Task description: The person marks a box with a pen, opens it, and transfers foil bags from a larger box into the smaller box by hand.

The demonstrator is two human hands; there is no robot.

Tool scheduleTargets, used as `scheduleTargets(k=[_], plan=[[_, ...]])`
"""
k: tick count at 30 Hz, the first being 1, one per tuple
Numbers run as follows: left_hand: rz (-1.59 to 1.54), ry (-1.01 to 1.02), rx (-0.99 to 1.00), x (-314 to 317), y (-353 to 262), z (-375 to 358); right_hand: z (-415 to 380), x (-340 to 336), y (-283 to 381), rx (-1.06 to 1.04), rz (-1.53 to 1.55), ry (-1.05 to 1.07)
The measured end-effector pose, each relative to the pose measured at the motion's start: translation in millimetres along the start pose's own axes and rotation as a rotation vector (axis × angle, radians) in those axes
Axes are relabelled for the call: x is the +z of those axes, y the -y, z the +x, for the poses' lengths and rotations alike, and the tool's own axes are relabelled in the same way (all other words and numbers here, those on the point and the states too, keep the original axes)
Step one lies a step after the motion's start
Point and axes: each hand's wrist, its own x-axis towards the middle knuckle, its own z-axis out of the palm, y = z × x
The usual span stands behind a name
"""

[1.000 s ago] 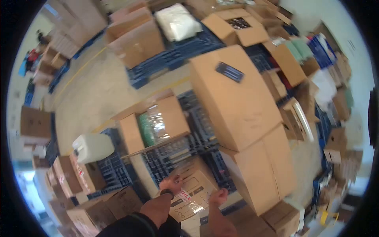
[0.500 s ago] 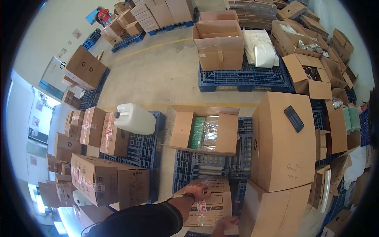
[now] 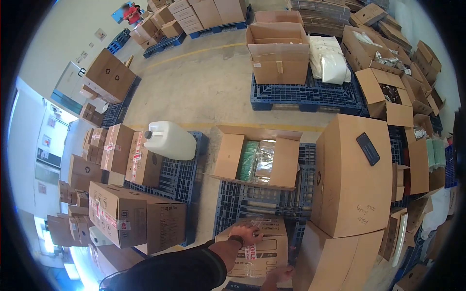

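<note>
A taped cardboard box (image 3: 267,259) with printed markings and a red-and-white "FRAGILE" tape strip lies low in front of me. My left hand (image 3: 247,234), with a dark band at the wrist, rests on its upper face near the tape. The fingers are curled, and whatever lies under them is hidden. At the lower right side of the same box is my right hand (image 3: 279,275); its fingers are blurred and partly hidden. Beyond stands an open carton (image 3: 228,157) holding green packs (image 3: 248,160) and silver foil packs (image 3: 264,161).
Tall stacked cartons (image 3: 352,184) stand close on my right, a phone (image 3: 368,149) on top. A white jerrycan (image 3: 170,140) and taped boxes (image 3: 119,213) are at left. Blue pallets (image 3: 247,199) lie underneath. Far off, a person in red (image 3: 131,15) stands by stacked boxes.
The whole view has shifted slightly to the right. Both hands stay at the taped box in nearly the same position.
</note>
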Motion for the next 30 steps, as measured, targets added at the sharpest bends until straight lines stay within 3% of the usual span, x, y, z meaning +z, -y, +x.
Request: scheduleTargets(k=[5, 8, 11, 13, 14, 20, 22, 23, 24, 26, 28, 29, 30], plan=[[-0.033, 0.091, -0.030, -17, -6, -6, 13, 4, -22, 0.014, 0.012, 0.044], [-0.006, 0.010, 0.016, -5, -2, -2, 18, 8, -40, -0.092, 0.004, 0.017], [-0.074, 0.077, -0.007, -10, -2, -2, 14, 10, -46, -0.408, -0.222, -0.083], [-0.056, 0.091, -0.020, -19, -7, -6, 15, 13, -48, -0.219, -0.123, -0.079], [-0.037, 0.105, -0.032, -21, -9, -7, 15, 13, -50, -0.220, -0.124, -0.077], [-0.039, 0.105, -0.042, -23, -10, -8, 18, 10, -50, -0.515, -0.209, -0.135], [-0.048, 0.104, -0.043, -18, -8, -5, 11, 5, -20, -0.023, 0.168, 0.025], [-0.056, 0.103, -0.043, -16, -7, -4, 15, 7, -33, -0.024, 0.166, 0.026], [-0.058, 0.103, -0.045, -14, -6, -3, 19, 8, -48, -0.216, -0.023, -0.025], [-0.070, 0.088, -0.024, -12, -4, -3, 17, 6, -36, -0.410, -0.214, -0.075], [-0.077, 0.095, -0.028, -14, -5, -4, 7, 2, -7, -0.032, 0.202, 0.027], [-0.083, 0.101, -0.030, -16, -6, -5, 5, 2, -12, -0.033, 0.200, 0.029], [-0.085, 0.102, -0.032, -17, -6, -5, 5, 2, -23, -0.198, 0.110, 0.016]])
